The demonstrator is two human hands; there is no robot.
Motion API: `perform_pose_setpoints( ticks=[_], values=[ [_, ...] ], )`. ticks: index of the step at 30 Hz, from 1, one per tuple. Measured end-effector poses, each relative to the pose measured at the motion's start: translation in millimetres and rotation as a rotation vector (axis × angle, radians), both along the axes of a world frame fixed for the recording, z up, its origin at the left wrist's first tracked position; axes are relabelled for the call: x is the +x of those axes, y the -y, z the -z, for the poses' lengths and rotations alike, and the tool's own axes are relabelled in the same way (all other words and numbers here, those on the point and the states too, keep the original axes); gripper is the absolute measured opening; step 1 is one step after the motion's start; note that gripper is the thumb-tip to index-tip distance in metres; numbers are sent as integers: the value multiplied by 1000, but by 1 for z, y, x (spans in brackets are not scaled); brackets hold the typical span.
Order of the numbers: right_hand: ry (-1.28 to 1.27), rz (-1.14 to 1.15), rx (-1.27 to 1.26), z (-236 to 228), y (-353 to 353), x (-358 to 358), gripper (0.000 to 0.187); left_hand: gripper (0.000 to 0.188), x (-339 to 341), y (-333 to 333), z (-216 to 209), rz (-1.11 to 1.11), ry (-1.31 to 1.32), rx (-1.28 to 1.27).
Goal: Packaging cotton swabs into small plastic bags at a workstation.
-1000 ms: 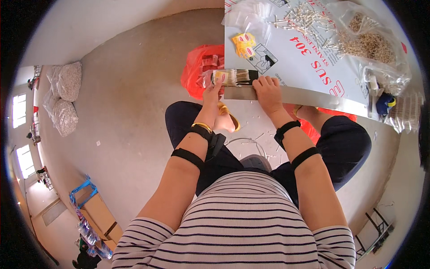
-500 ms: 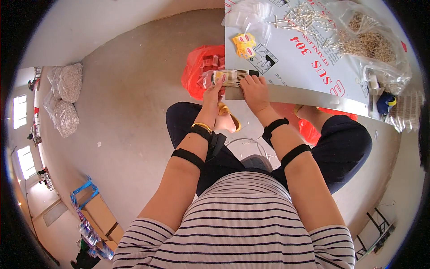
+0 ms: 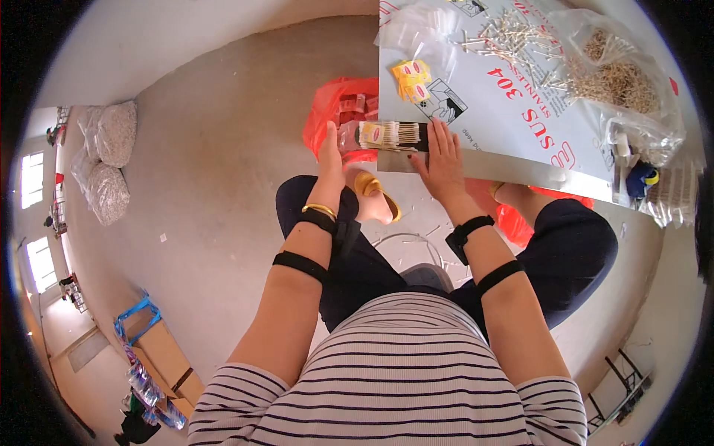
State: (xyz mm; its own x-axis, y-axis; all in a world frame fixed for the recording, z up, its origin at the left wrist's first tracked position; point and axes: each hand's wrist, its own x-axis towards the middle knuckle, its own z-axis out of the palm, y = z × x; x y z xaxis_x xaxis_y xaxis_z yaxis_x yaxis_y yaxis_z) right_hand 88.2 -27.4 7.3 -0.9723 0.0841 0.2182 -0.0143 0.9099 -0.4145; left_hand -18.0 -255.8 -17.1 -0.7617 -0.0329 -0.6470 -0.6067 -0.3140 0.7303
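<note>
At the table's near left corner, a row of cotton swabs (image 3: 401, 134) lies on a black strip (image 3: 423, 137). A small yellow card (image 3: 372, 134) rests on the swabs' left part. Clear plastic, seemingly a bag (image 3: 349, 137), sticks out past the table edge at that end. My left hand (image 3: 329, 158) is open beside the plastic, fingers stretched upward; whether it touches cannot be told. My right hand (image 3: 445, 167) is open too, its straight fingers along the strip's right end and its thumb spread toward the swabs.
Farther back on the table (image 3: 491, 119) are yellow cards (image 3: 411, 80), clear bags (image 3: 420, 33), loose swabs (image 3: 513, 41) and a big bag of swabs (image 3: 617, 78). A red bag (image 3: 321, 111) with packets hangs left of the table edge. Cardboard boxes (image 3: 163, 353) stand lower left.
Both hands have let go of the swabs and opened. My left hand has moved left, my right hand slightly right and down. The swabs now lie on the black strip.
</note>
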Motion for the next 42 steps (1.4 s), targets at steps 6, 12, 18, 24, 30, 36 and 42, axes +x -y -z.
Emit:
perform_pose_setpoints(
  ticks=[6,12,18,24,30,36,42],
  values=[
    [142,-4,126,9,22,-10,93,68,-17,-5,9,524,-270,-557],
    [121,-21,52,7,51,-19,93,71,-6,-28,21,472,-549,-649],
    [48,-16,-99,2,34,-20,82,71,-7,-31,28,457,-495,-515],
    [43,169,-550,9,35,-12,67,54,-9,-23,-20,432,-1039,-997],
    [140,305,-458,11,72,-33,66,53,-13,-7,-51,1043,-1363,-1414],
    [78,312,-537,19,95,-47,64,24,-22,-22,-7,995,-1328,-1440],
    [54,202,-690,33,114,-57,60,24,-24,-20,-8,1018,-1289,-1372]
  ],
)
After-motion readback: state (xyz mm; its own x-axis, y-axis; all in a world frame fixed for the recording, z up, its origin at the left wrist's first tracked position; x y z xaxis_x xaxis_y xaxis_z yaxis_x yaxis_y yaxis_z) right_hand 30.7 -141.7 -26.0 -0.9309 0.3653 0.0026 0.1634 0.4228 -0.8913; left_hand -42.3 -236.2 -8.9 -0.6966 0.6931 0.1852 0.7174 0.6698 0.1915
